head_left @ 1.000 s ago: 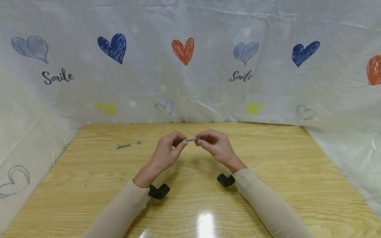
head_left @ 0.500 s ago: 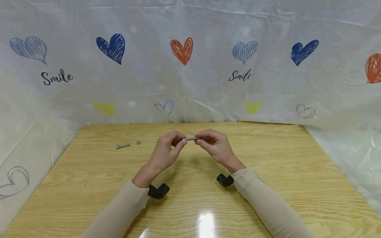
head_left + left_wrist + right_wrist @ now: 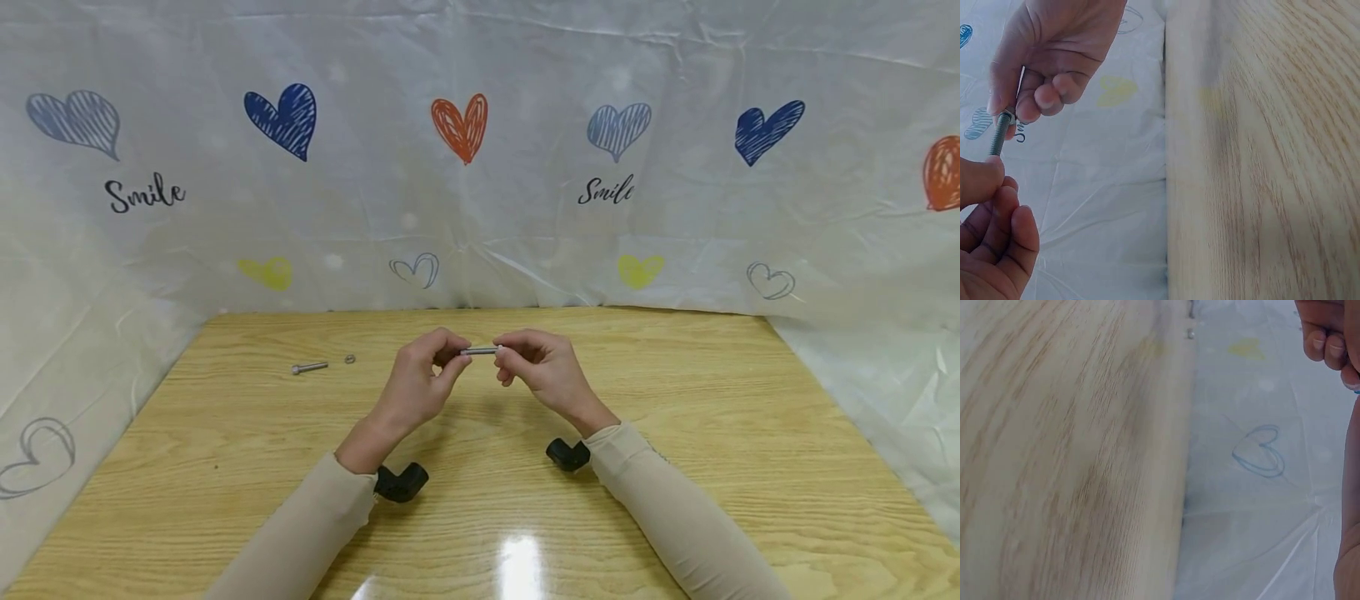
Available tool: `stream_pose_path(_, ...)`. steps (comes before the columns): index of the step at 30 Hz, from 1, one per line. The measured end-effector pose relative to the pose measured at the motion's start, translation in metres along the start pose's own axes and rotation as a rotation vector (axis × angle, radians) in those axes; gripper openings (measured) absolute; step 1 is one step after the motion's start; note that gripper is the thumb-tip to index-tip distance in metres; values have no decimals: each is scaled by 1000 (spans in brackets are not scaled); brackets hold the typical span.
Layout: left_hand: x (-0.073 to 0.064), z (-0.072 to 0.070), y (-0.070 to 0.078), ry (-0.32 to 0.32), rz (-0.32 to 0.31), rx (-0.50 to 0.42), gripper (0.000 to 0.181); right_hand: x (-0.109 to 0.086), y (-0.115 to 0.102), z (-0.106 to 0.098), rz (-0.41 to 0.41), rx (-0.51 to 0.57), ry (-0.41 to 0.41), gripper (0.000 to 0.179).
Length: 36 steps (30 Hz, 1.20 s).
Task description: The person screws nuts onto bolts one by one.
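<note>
A metal bolt (image 3: 481,351) lies nearly level between my two hands above the table. My left hand (image 3: 422,379) pinches one end of it between thumb and fingers, hiding that end. At the other end, the thumb and index finger of my right hand (image 3: 546,367) pinch a nut (image 3: 1008,116) at the threaded tip. Bare thread of the bolt (image 3: 999,135) shows between the hands in the left wrist view. The right wrist view catches only parts of both hands at its right edge, and the bolt is hidden there.
On the wooden table (image 3: 480,500), a second bolt (image 3: 310,367) and a loose nut (image 3: 349,359) lie to the left of my hands. Black curved pieces (image 3: 402,482) stick out by both cuffs. A white sheet (image 3: 525,233) printed with hearts hangs behind the table.
My right thumb and fingers have shifted around the end of the bolt, and the lower fingers now show beneath the thumb. The left hand stays in place.
</note>
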<state>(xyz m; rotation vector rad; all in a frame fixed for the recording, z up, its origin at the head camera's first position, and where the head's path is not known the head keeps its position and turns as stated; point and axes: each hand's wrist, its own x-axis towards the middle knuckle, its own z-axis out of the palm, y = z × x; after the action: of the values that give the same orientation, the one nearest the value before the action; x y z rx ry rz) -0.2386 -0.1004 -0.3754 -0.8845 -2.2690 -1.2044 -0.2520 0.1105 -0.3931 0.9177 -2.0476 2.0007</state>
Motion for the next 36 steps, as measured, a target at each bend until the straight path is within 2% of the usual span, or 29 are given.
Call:
stream_pose_path(12,0,-1,-2,40,50,14,9,1,-6,2,20,-2,-6,23)
stream_pose_path(16,0,-1,-2,46,58,17,10,-1,-19,4,37,-13,-16,21)
stream_pose_path(21,0,-1,-2,52,76,4,9,-1,-30,6,64,-66,-48,12)
stream_pose_path(26,0,0,0,47,82,-6,9,0,-30,5,73,-104,-71,20)
stream_pose_path(33,0,0,1,55,76,1,9,0,-30,5,61,-81,-102,23)
stream_pose_path(36,0,0,0,60,69,7,9,-1,-29,4,63,-48,-93,17)
